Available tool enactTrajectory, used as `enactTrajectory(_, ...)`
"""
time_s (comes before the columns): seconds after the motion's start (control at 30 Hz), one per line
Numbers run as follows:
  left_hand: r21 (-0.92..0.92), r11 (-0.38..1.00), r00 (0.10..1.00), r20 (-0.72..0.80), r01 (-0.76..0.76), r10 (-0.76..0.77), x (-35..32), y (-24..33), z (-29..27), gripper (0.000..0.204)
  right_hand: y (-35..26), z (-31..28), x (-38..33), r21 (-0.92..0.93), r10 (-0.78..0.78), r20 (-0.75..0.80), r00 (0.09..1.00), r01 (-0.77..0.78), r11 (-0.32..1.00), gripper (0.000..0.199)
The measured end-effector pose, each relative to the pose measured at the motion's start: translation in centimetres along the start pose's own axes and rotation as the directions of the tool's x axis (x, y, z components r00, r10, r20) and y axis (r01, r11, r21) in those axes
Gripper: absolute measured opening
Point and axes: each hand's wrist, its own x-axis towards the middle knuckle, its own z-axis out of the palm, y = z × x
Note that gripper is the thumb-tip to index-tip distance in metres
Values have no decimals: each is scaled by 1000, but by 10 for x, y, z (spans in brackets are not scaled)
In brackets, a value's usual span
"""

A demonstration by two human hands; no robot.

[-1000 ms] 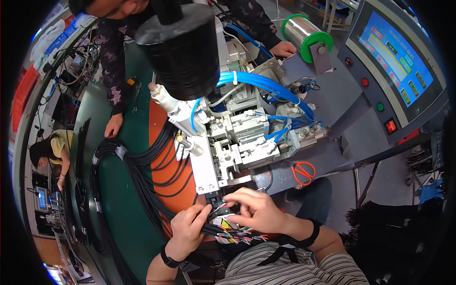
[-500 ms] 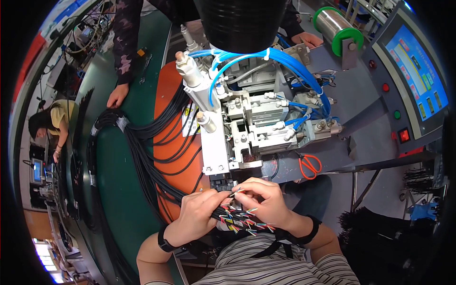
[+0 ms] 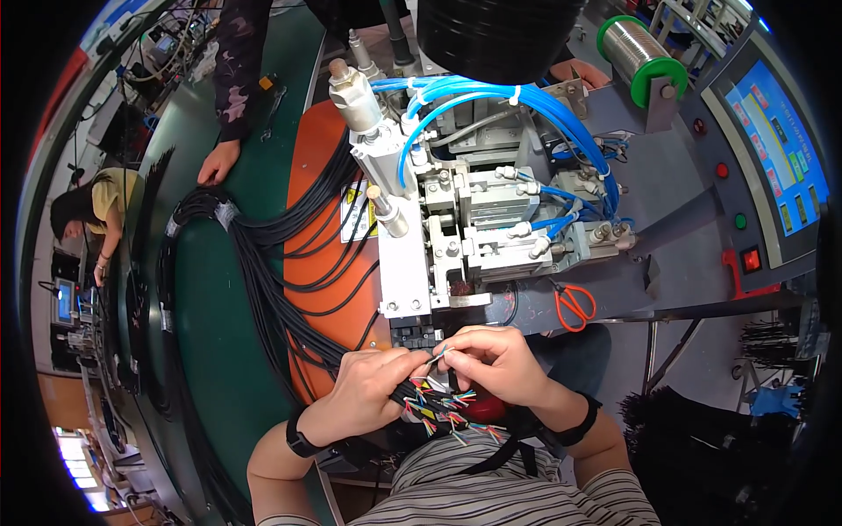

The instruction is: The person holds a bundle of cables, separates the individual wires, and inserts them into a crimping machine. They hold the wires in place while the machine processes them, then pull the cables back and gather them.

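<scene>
Over the last second, your right hand (image 3: 493, 361) goes from spread fingers by the black block (image 3: 414, 336) to meeting your left hand (image 3: 373, 386), so the two work close together. Your left hand appears to grip a cable end (image 3: 431, 359) between thumb and forefinger, while your right hand pinches the thin coloured wires (image 3: 445, 352) at its tip. That tip is just off the near edge of the machine (image 3: 403, 276), clear of the block.

This end, then, looks in preparation and not yet placed. Below your hands, many splayed ends (image 3: 452, 419) already show bared coloured cores; whether any is finished is too small to tell. Their black cables (image 3: 263, 294) run across the orange mat (image 3: 320, 136), along the right edge of the green counter (image 3: 219, 351), from a bound loop that a co-worker's hand (image 3: 219, 162) touches.
</scene>
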Motion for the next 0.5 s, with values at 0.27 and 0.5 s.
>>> enactTrajectory(0.27, -64, 998, 993, 115, -19, 26, -6, -11, -7, 51, -12, -6, 6, -231, 52, 122, 991, -22, 973, 12)
enactTrajectory(0.5, -78, 997, 983, 185, 11, 3, -7, -10, -12, 55, -12, -7, 5, -53, 173, 136, 976, -167, 985, 11)
